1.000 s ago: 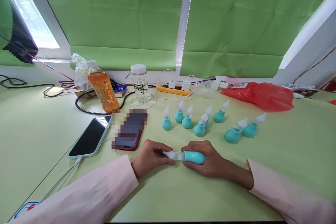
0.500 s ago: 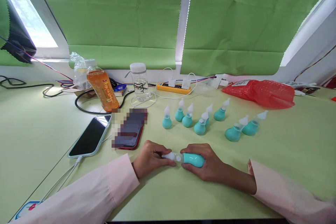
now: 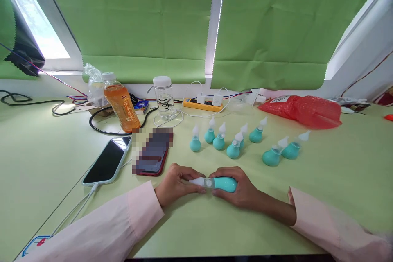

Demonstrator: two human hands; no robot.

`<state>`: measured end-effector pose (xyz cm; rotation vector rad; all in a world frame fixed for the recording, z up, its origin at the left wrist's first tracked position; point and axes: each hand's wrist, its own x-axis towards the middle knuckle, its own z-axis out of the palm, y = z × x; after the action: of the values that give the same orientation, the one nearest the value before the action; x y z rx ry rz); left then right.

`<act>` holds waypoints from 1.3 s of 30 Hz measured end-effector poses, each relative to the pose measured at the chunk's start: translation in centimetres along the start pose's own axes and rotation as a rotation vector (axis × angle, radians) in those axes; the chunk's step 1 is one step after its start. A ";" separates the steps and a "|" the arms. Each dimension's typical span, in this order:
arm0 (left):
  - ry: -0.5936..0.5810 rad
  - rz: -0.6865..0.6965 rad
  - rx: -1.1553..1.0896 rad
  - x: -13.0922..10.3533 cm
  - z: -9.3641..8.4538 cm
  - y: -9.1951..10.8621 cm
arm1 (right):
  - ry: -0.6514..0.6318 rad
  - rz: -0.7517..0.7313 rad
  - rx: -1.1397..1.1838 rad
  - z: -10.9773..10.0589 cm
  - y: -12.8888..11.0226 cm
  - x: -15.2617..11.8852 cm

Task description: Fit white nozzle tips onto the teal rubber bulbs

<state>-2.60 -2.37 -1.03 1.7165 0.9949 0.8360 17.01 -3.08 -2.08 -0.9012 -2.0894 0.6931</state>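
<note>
A teal bulb aspirator with a clear neck and a white tip lies sideways between my hands, low over the table's front part. My left hand pinches its white tip between thumb and fingers. Around the teal bulb at the other end, my right hand is closed, thumb below and fingers above. Beyond my hands several similar teal bulbs with white tips stand or lean, among them one at the left and one leaning at the right.
Left of my hands lie a phone with a cable and a red-cased phone. Farther back are an orange drink bottle, a clear jar, an orange power strip and a red plastic bag.
The white tip and clear neck now sit straighter in line with the teal bulb. My right hand has shifted slightly left. The camera view has moved a little.
</note>
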 end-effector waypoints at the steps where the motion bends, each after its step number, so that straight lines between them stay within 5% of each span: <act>1: 0.006 -0.010 -0.026 0.1 -0.1 0.4 | 0.014 0.000 0.027 0.0 0.0 0.0; 6: 0.077 0.025 -0.154 0.5 -0.9 3.6 | 0.030 -0.033 0.118 -0.2 0.0 -0.2; 13: 0.577 0.333 -0.070 4.2 -5.2 7.6 | 0.075 -0.065 0.016 -0.4 0.3 -0.4; 17: 0.531 0.421 0.183 8.1 -7.1 6.7 | 0.088 -0.121 -0.047 -0.2 0.3 -0.4; 21: 0.262 0.203 0.473 11.2 -7.8 3.6 | 0.151 -0.155 -0.081 -0.2 0.5 -0.1; 24: 0.184 0.169 0.515 12.1 -8.3 1.9 | 0.144 -0.185 -0.093 -0.2 0.6 0.1; 28: 0.200 0.183 0.556 11.8 -8.4 1.9 | 0.120 -0.201 -0.105 -0.1 0.7 0.2; 33: 0.513 0.333 0.712 9.3 -6.4 3.7 | 0.134 -0.183 -0.116 0.0 0.7 0.1; 39: 0.238 0.177 0.802 7.3 -3.6 3.5 | 0.152 -0.152 -0.132 0.1 1.0 -0.1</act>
<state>-1.65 4.77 4.07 2.4448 1.4854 0.8203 17.29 -2.56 -2.85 -0.8286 -2.0598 0.3988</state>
